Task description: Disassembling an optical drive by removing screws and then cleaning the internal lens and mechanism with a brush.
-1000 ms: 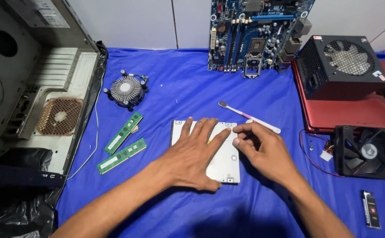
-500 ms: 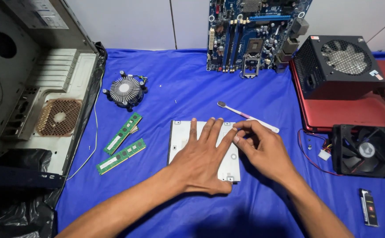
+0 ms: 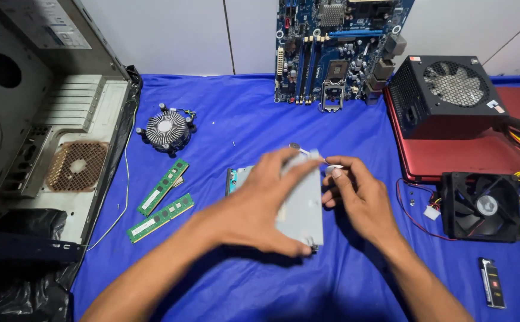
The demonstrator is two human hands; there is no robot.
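Drive (image 3: 301, 209), a flat grey metal slab, now tilted up off the blue cloth of the bench (image 3: 230, 113); earlier it lay flat. Left hand (image 3: 260, 209) grip closed around its edges. Right hand (image 3: 355, 200) pinches a thin white stick (image 3: 331, 166) beside it.
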